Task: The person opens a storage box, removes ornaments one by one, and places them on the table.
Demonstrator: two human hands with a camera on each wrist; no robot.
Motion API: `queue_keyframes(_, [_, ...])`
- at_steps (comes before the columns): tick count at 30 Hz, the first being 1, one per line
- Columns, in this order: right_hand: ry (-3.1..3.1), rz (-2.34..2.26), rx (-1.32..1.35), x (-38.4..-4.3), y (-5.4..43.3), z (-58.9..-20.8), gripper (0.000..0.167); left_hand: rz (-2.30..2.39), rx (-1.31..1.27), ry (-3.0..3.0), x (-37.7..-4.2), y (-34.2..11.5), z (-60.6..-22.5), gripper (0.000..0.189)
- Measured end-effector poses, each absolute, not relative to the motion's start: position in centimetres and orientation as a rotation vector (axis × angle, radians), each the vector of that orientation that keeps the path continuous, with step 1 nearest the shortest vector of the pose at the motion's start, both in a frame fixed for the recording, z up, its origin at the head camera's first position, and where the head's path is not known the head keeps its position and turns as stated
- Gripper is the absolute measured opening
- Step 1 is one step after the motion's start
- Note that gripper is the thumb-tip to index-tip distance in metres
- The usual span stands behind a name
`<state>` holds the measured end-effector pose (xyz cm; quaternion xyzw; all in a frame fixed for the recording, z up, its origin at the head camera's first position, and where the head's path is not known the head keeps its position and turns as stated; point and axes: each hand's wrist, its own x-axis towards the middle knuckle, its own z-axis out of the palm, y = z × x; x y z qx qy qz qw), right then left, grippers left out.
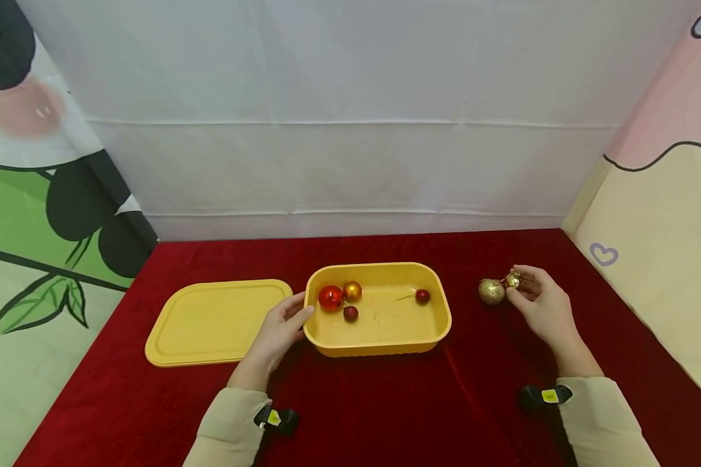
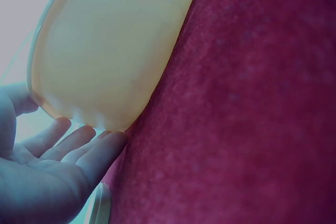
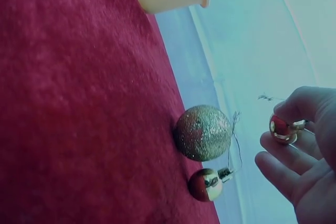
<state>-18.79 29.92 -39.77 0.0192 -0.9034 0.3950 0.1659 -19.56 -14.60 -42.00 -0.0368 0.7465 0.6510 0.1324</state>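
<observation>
In the head view, my left hand (image 1: 279, 327) holds the left end of a yellow plastic box (image 1: 385, 344), thumb at the rim. The left wrist view has its fingertips against the outer wall. Inside the box lie a shiny red ball (image 1: 330, 298), a gold ball (image 1: 352, 291), a small dark red ball (image 1: 350, 314) and a dark red cherry-like ball (image 1: 422, 296) with a string. My right hand (image 1: 543, 305) pinches a small shiny gold ball ornament (image 3: 284, 129) between thumb and fingers. Near it on the cloth sit a glittery gold ball (image 3: 203, 132) and a small shiny gold ball (image 3: 205, 184).
A yellow lid (image 1: 216, 321) lies flat left of the box, partly behind my left hand. Dark red cloth (image 1: 385, 408) covers the table. A white sheet (image 1: 350, 168) hangs behind, with printed panels at both sides.
</observation>
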Motion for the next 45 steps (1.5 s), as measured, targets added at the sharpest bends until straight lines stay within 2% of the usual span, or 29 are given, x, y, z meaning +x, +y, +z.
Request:
queue_keyframes(13, [-2.589,1.102,-0.049,-19.0,31.6,-40.7,0.035,1.882,-0.060,2.193,-19.5,-14.6,-41.8,0.056])
queue_keyframes(25, [-2.599,1.156,-0.170,-19.0,33.0,-41.8,0.033,1.867,-0.106,2.152,-19.9,-14.7,-42.1,0.051])
queue_keyframes(36, [-2.668,1.195,-0.337,-18.8,33.5,-42.1,0.039,1.860,-0.096,2.162,-19.8,-14.7,-42.1,0.052])
queue_keyframes(45, [-2.710,1.190,-0.353,-18.9,33.7,-42.6,0.038,1.864,-0.103,2.158,-19.8,-14.7,-42.1,0.052])
